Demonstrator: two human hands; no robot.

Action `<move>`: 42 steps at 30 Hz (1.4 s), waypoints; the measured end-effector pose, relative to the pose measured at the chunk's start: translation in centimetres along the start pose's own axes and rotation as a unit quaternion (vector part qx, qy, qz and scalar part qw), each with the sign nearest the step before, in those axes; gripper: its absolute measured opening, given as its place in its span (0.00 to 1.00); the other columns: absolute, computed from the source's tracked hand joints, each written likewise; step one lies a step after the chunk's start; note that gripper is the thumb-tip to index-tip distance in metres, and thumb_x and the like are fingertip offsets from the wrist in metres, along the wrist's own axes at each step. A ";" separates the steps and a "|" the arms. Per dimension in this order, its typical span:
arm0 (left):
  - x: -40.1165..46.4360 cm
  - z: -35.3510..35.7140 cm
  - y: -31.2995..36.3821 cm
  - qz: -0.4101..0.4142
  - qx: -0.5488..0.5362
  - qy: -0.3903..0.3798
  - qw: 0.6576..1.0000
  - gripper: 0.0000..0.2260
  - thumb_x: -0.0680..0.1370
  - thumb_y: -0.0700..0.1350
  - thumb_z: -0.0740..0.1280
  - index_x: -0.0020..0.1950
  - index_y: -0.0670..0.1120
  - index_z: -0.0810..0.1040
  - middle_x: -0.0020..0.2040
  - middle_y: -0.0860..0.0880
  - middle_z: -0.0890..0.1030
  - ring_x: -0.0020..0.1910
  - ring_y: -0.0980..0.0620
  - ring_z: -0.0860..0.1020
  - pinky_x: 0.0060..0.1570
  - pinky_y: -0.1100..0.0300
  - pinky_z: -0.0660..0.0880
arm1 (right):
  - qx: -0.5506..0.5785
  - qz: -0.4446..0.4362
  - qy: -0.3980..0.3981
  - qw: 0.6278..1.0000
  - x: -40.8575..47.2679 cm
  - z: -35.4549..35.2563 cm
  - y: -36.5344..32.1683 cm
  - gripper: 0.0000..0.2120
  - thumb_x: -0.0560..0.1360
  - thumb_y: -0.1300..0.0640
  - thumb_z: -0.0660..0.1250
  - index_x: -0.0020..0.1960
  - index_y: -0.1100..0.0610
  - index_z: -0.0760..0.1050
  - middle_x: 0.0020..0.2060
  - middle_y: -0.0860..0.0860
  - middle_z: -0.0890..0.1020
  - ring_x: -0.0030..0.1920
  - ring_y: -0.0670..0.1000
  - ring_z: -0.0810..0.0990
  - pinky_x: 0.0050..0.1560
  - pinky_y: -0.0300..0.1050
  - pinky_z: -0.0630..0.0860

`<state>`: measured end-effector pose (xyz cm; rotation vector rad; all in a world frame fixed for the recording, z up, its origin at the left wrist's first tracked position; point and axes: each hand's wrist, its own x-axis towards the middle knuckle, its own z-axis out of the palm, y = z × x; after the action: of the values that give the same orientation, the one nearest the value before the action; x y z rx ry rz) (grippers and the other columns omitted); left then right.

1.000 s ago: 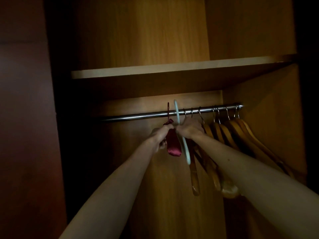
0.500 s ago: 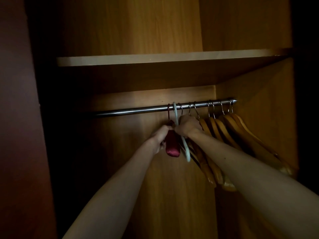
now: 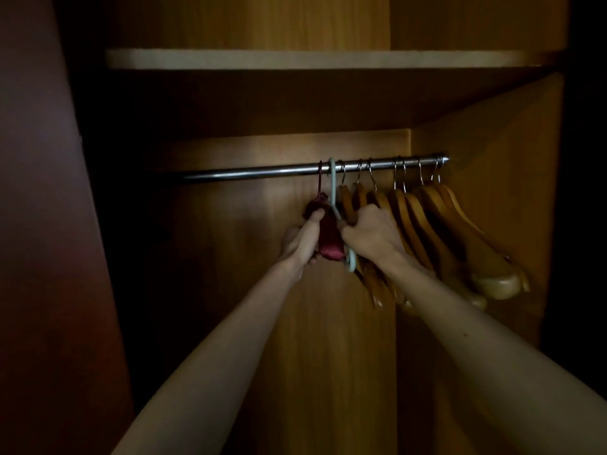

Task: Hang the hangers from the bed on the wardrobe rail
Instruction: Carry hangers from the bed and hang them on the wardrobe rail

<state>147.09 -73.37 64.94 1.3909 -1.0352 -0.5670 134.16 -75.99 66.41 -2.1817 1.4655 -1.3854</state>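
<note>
A metal wardrobe rail [image 3: 262, 173] runs across the dim wardrobe. Several wooden hangers [image 3: 460, 231] hang bunched at its right end. A dark red padded hanger [image 3: 329, 239] has its hook over the rail, and my left hand [image 3: 303, 239] grips its padded arm from the left. Right beside it a pale blue plastic hanger [image 3: 333, 188] hooks over the rail. My right hand [image 3: 371, 233] is closed around that hanger's lower part, against the nearest wooden hangers.
A wooden shelf [image 3: 295, 59] spans the wardrobe above the rail. The right side wall [image 3: 499, 152] stands close behind the wooden hangers. The rail's left stretch is bare and in shadow. A dark door panel [image 3: 42, 257] fills the left.
The pale blue hanger's hook has come down onto the rail beside the red one. Both hands have dropped slightly lower on the hangers. The camera has moved closer.
</note>
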 end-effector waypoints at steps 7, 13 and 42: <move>-3.3 1.0 -6.9 -0.054 -0.042 -0.032 0.997 0.23 0.85 0.58 0.54 0.46 0.45 0.82 0.34 0.46 0.82 0.22 0.53 0.72 0.21 0.64 0.65 | -0.006 -0.042 0.041 0.998 -7.7 0.0 1.2 0.10 0.78 0.49 0.67 0.50 0.54 0.82 0.32 0.48 0.81 0.33 0.50 0.81 0.36 0.47 0.81; -9.4 1.7 -17.1 -0.153 0.002 -0.078 0.985 0.17 0.85 0.54 0.59 0.48 0.46 0.82 0.32 0.49 0.82 0.23 0.54 0.73 0.23 0.63 0.68 | -0.035 -0.069 0.034 0.996 -17.3 2.2 4.1 0.12 0.78 0.51 0.67 0.59 0.54 0.80 0.31 0.46 0.79 0.32 0.48 0.80 0.39 0.44 0.80; -46.4 -3.0 -56.9 -0.476 0.338 -0.463 0.666 0.10 0.80 0.40 0.69 0.55 0.34 0.81 0.44 0.38 0.85 0.40 0.43 0.84 0.41 0.51 0.82 | -0.087 0.448 -0.542 0.705 -68.0 13.9 31.5 0.15 0.79 0.56 0.65 0.33 0.57 0.70 0.34 0.54 0.77 0.40 0.56 0.78 0.41 0.42 0.71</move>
<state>141.25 -41.41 -0.91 2.4164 -1.2917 -1.9872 118.83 -42.14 -0.20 -1.3591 1.6376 0.3676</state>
